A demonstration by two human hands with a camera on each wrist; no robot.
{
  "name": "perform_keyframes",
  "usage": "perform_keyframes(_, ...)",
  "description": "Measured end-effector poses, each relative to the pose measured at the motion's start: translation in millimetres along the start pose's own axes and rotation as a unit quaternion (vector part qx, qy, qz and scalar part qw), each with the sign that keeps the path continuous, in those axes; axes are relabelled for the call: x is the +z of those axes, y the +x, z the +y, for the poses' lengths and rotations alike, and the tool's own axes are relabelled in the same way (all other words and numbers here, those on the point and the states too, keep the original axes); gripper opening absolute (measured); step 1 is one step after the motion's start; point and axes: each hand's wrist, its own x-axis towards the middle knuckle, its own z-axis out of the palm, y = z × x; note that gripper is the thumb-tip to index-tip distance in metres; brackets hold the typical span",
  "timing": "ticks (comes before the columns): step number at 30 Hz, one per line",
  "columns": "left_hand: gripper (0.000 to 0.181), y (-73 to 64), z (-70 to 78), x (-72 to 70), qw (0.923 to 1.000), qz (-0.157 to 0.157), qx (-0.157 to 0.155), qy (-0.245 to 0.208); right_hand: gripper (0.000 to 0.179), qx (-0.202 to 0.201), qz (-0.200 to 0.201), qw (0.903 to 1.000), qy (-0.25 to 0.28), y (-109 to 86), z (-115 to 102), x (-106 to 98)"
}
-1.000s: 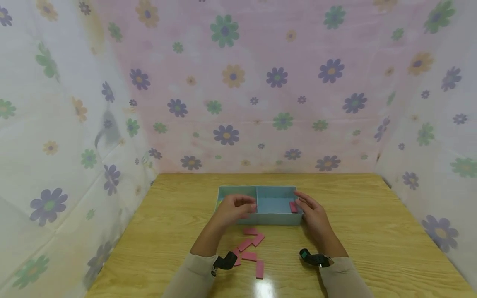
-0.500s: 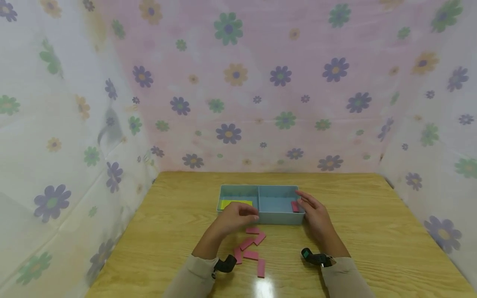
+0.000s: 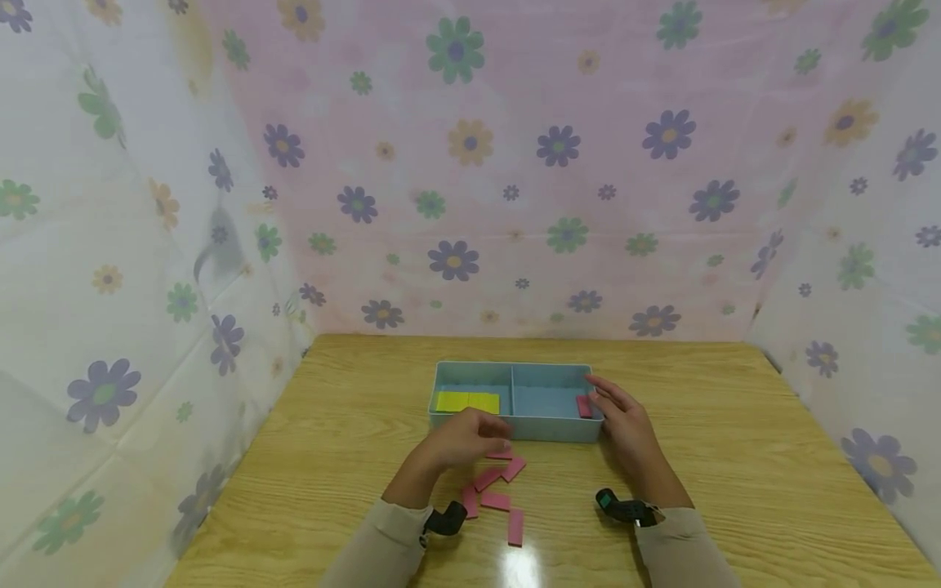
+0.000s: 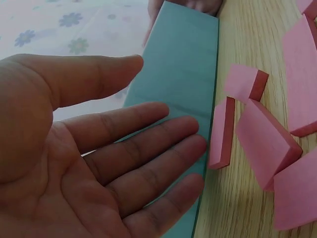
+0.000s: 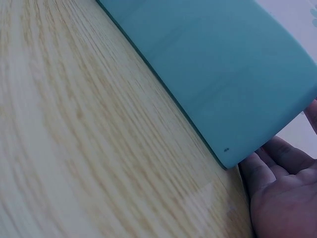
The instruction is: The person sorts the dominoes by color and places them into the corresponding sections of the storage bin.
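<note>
A light-blue box [image 3: 556, 429] with two compartments stands on the table. Yellow domino blocks [image 3: 468, 401] lie in its left compartment, and a pink domino block [image 3: 584, 406] is at the right end of the other. My left hand [image 3: 465, 438], palm facing sideways with its fingers extended, is in front of the box's near wall, holding nothing. Just beneath its fingertips lies the nearest of several loose pink domino blocks [image 4: 221, 134]. My right hand [image 3: 625, 420] holds the box's right end, thumb at the rim and fingers along the outside [image 5: 282, 163].
The loose pink blocks spread from the box's front wall towards the near edge of the wooden table [image 3: 353, 376], one lying apart [image 3: 515, 527]. Flowered cloth [image 3: 485, 204] hangs behind the table and on both sides. A black wrist camera [image 3: 446, 518] is strapped on each arm.
My left hand has come back from above the left compartment to the front of the box, uncovering the yellow blocks. The right hand stays at the box's right end.
</note>
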Motion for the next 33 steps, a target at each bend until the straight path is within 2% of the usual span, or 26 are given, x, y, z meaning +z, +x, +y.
perform_keyframes(8,0.032,1.3,-1.6,1.2,0.9995,0.002,-0.013,0.029,0.048,-0.002,0.003,1.0,-0.005,-2.0,-1.1,0.9)
perform_keyframes(18,0.031,2.2,-2.2,2.7,0.9993,-0.004,-0.024,0.028,0.05,0.008,0.007,0.9998,-0.015,-1.9,-3.7,2.7)
perform_keyframes(21,0.032,3.0,-2.5,5.1,0.9987,0.005,-0.027,0.042,0.05,0.007,0.007,0.9999,-0.011,-1.9,-3.3,2.3)
perform_keyframes(28,0.03,4.0,-1.5,16.7,0.9937,0.046,-0.059,0.083,0.05,0.008,0.001,1.0,-0.005,-2.5,-3.9,1.7)
perform_keyframes(33,0.029,4.6,0.5,23.5,0.9922,0.055,-0.063,0.092,0.048,0.007,0.0,1.0,-0.007,-1.6,-3.8,1.2)
